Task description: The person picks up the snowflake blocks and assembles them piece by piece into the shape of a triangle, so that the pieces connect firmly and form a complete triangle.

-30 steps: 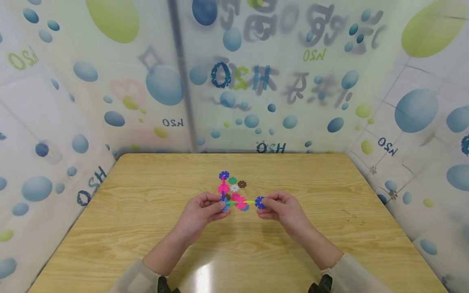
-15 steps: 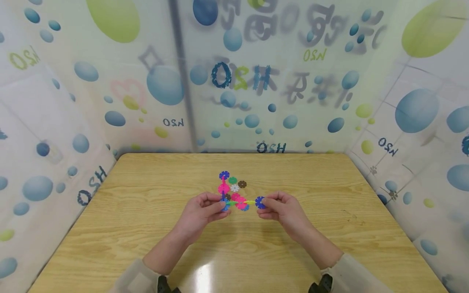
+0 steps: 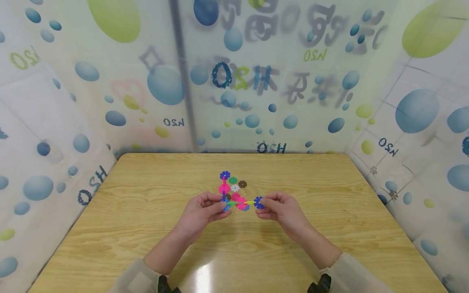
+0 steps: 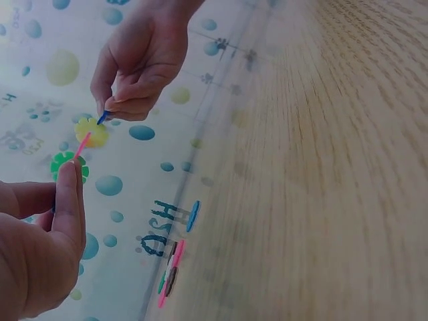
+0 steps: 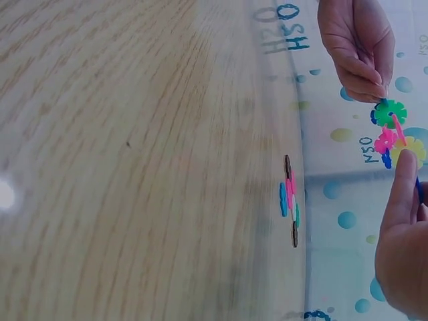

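Observation:
Flower-shaped notched plastic discs, slotted together, form an L-shaped chain held up over the table. My left hand [image 3: 199,212] pinches the light blue disc [image 3: 225,206] at the corner. From there one arm runs away through a pink disc [image 3: 224,189] to a dark blue disc [image 3: 225,175]. Rightward, a green disc [image 5: 390,114], a pink disc [image 3: 241,203] and a yellow disc [image 4: 91,132] follow. At that end my right hand [image 3: 286,209] pinches another dark blue disc [image 3: 258,202] by its side, its edge meeting the yellow disc. Fingers partly cover both pinched discs.
Several loose discs lie on the wooden table [image 3: 146,179] behind the chain, among them a green disc [image 3: 233,180], a white disc [image 3: 235,188] and a brown disc [image 3: 242,184]. Printed curtains [image 3: 271,130] enclose the table at the back and sides.
My right hand has shifted slightly left with the dark blue disc, bringing it a little closer to the pink disc. The left hand stays almost still.

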Motion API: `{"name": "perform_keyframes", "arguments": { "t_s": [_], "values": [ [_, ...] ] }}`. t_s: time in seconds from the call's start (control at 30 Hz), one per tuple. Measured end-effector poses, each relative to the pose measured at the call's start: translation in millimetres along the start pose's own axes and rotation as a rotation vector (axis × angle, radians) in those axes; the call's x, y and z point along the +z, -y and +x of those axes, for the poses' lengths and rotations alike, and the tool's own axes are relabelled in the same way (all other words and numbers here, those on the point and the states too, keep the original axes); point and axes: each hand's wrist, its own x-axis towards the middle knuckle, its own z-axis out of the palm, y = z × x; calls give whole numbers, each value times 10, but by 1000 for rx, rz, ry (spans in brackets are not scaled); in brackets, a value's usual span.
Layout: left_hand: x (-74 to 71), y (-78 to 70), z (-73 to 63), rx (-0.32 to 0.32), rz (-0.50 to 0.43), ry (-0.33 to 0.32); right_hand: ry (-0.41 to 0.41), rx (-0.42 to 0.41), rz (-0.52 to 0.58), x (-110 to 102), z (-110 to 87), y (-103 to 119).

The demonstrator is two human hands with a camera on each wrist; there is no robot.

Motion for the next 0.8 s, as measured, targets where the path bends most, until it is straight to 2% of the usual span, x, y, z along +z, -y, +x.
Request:
{"name": "perform_keyframes", "arguments": {
  "t_s": [0.37,0.8],
  "values": [
    [26,13,13,17,8,-12,-11,-14,22,29,13,-31],
    [56,4,16,11,15,-31,-43,22,73,49,16,-47]
  ]
}}
